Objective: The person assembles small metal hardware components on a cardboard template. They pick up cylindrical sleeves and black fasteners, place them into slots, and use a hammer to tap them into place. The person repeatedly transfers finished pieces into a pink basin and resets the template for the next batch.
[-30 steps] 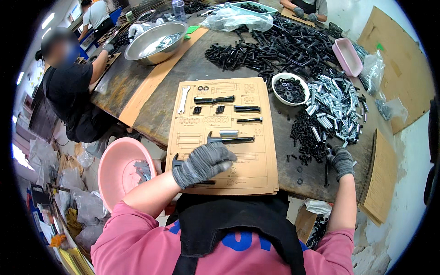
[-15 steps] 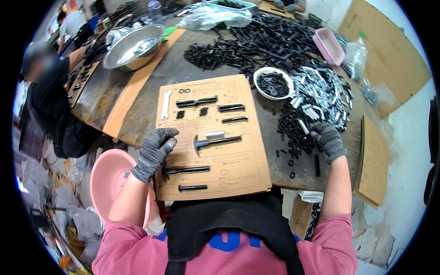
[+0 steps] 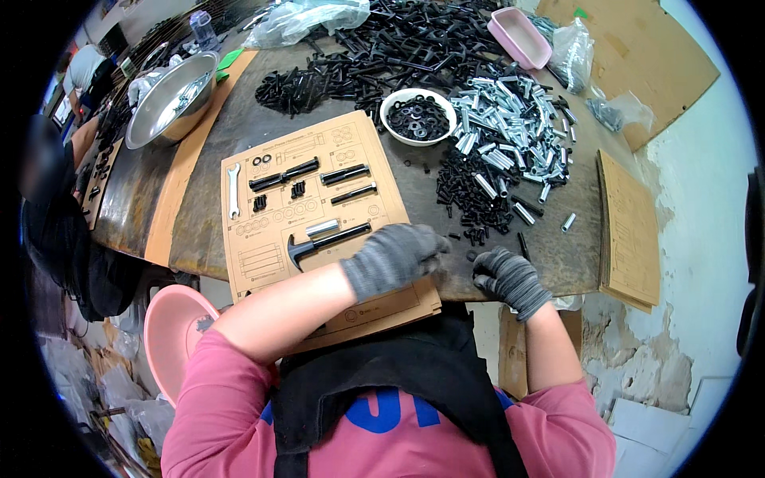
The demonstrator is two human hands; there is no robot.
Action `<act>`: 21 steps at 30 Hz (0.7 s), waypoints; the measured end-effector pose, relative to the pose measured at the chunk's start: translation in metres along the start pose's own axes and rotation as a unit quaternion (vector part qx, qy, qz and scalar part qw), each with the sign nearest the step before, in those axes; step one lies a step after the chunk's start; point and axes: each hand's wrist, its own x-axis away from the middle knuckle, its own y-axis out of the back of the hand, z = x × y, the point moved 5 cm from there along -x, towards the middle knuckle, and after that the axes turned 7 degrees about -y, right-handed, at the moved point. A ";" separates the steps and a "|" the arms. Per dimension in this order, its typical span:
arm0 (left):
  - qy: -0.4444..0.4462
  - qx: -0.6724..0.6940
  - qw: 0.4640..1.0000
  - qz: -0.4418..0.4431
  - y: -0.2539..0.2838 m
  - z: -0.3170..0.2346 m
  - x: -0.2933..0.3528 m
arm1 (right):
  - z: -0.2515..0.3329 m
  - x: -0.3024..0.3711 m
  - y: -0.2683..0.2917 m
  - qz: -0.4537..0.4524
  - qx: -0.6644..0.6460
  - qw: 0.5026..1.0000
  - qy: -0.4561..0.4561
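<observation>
Both my hands wear grey knit gloves. My left hand (image 3: 401, 256) reaches across the right side of a printed brown cardboard sheet (image 3: 255, 219), fingers curled together past its edge. My right hand (image 3: 511, 280) is close by over the table, fingertips pinched; anything inside either hand is too small or hidden. On the sheet lie a silver open-end wrench (image 3: 233, 191), a black T-shaped part (image 3: 331, 244), a silver tube (image 3: 322, 228), black bolts (image 3: 353, 193), small black screws (image 3: 298, 190) and black washers (image 3: 261, 160). My left arm hides the sheet's lower part.
Heaps of silver tubes (image 3: 510, 119), black screws (image 3: 470, 191) and black metal parts (image 3: 406, 48) cover the far and right table. A white bowl (image 3: 418, 137) holds black washers. A steel basin (image 3: 171, 103), a pink tray (image 3: 519, 38) and cardboard sheets (image 3: 629, 231) stand around; another person (image 3: 72, 239) sits left.
My left hand has swung right from the sheet's left edge across to its right side. My right hand has drawn back from the screw heap toward me. The view has shifted.
</observation>
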 end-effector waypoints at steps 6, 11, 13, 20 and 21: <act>-0.048 -0.127 0.982 0.131 -0.045 -0.015 -0.070 | -0.011 0.006 -0.014 -0.095 0.006 0.995 -0.012; -0.048 -0.155 0.981 0.105 -0.066 -0.001 -0.084 | -0.006 0.012 -0.005 -0.057 -0.089 0.994 -0.030; -0.032 -0.122 0.982 0.142 -0.066 -0.005 -0.093 | -0.010 0.012 -0.005 -0.047 -0.113 0.992 -0.030; -0.005 -0.109 0.983 0.145 -0.046 0.005 -0.074 | -0.015 -0.004 0.019 -0.035 -0.240 0.970 -0.035; 0.014 -0.095 0.986 0.134 -0.025 0.007 -0.064 | -0.014 -0.010 0.023 -0.041 -0.256 0.965 -0.036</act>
